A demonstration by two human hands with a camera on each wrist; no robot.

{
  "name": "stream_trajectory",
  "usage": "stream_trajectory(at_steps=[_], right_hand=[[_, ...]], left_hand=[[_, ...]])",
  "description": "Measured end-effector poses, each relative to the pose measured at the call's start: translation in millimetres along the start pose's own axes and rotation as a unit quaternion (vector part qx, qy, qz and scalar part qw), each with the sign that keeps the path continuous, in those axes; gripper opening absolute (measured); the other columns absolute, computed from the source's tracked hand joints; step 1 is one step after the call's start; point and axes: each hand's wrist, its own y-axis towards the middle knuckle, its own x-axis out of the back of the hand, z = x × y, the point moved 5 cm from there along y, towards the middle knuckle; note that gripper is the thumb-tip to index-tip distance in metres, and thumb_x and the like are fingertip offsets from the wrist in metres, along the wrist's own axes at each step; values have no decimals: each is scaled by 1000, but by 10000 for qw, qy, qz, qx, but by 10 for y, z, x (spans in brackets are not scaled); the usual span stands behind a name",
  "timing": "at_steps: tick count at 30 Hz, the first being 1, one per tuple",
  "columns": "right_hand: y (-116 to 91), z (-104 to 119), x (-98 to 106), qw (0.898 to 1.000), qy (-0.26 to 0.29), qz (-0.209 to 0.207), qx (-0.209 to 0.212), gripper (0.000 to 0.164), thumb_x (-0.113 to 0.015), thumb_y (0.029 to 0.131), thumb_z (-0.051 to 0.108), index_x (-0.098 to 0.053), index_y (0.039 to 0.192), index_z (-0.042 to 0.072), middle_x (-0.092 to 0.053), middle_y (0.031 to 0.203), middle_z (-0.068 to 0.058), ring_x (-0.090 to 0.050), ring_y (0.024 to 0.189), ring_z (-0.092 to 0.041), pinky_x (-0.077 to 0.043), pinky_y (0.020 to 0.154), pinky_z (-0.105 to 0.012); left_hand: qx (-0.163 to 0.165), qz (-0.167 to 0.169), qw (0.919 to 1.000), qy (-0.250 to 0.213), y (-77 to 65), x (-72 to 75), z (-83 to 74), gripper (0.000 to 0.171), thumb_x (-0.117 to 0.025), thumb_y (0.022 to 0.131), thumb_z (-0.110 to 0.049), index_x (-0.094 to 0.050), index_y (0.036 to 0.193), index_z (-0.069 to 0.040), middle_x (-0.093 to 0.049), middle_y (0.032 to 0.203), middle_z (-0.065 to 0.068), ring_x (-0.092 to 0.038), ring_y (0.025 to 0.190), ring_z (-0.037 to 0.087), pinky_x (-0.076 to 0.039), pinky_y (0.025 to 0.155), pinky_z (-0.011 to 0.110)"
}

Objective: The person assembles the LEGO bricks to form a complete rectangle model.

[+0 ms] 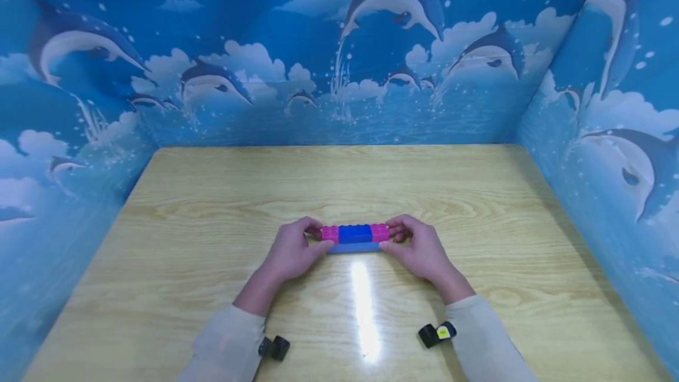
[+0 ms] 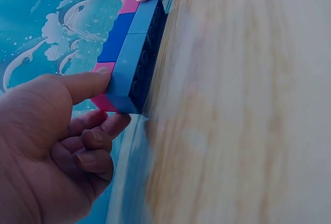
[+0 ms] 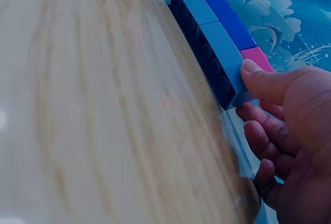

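Observation:
A bar of joined toy building bricks lies level between my two hands, near the middle of the table. Its upper row has a dark blue brick flanked by pink bricks. Two light blue bricks form the row beneath, end to end, with round shapes along their shadowed face. My left hand pinches the left end, its thumb against the pink brick and fingers behind. At the opposite end my right hand grips likewise, thumb in front. Whether the bar touches the table cannot be told.
A wood-grain table spreads around the hands, with a bright glare streak in front of the bricks. Behind it and at both sides hang blue dolphin-print curtains. Black wrist devices sit on both sleeves.

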Motion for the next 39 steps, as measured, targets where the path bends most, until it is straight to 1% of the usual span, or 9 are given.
stream_trajectory(at_steps=[4,8,11,13,19,24,32,35,39], right_hand=[[16,1,-15,10000,21,-13,-16,34,-82,84,16,-69,115,11,-68,97,4,-62,85,-15,-55,76,-32],[30,23,-32,10000,-36,21,36,34,-80,86,16,-70,118,9,-69,96,3,-62,85,-14,-54,75,-34],[40,31,-42,10000,-52,37,11,32,-79,88,17,-72,118,9,-69,94,3,-62,84,-14,-54,74,-35],[47,35,-45,10000,-52,41,-9,30,-78,88,16,-73,117,10,-69,93,3,-62,83,-15,-54,73,-35],[63,23,-57,9998,-189,37,-74,28,-75,91,20,-73,116,8,-69,94,1,-61,84,-17,-53,74,-35],[81,20,-67,9998,-183,27,-123,28,-73,93,22,-73,116,5,-70,96,-1,-61,84,-18,-53,74,-35],[109,7,-89,9987,-341,63,-369,29,-69,96,24,-73,117,6,-70,106,-4,-62,91,-19,-53,81,-38],[118,4,-98,9981,-420,88,-436,30,-67,97,26,-72,119,7,-70,108,-6,-62,94,-20,-53,83,-40],[129,17,-108,9973,-597,116,-399,32,-65,98,28,-71,120,6,-69,110,-7,-62,96,-21,-52,85,-42]], left_hand=[[106,-66,9999,-9,2,7,7,37,-80,86,-33,-69,114,-10,-66,96,-2,-55,71,18,-49,61,33],[107,-178,9997,121,9,12,14,36,-77,89,-35,-71,114,-9,-69,101,1,-61,83,18,-54,72,35],[83,-243,9995,173,13,12,18,35,-75,91,-36,-71,112,-9,-70,105,4,-64,93,20,-55,83,38],[87,-261,9994,196,17,10,20,35,-74,92,-37,-71,112,-8,-71,104,5,-65,95,21,-55,85,39],[55,-343,9989,324,34,3,14,34,-71,93,-36,-72,109,-6,-70,99,4,-64,92,20,-55,83,38],[66,-412,9987,303,58,-7,6,33,-70,94,-35,-73,110,-5,-69,96,3,-63,87,19,-55,78,36],[421,-455,9973,405,93,-49,22,33,-69,96,-34,-72,111,-6,-67,93,2,-60,82,17,-55,74,33],[503,-497,9965,456,104,-53,18,35,-68,96,-37,-72,112,-6,-67,94,3,-61,83,18,-55,75,34],[551,-549,9956,521,116,-52,14,38,-67,96,-40,-72,112,-6,-68,95,4,-61,84,19,-56,76,35]])
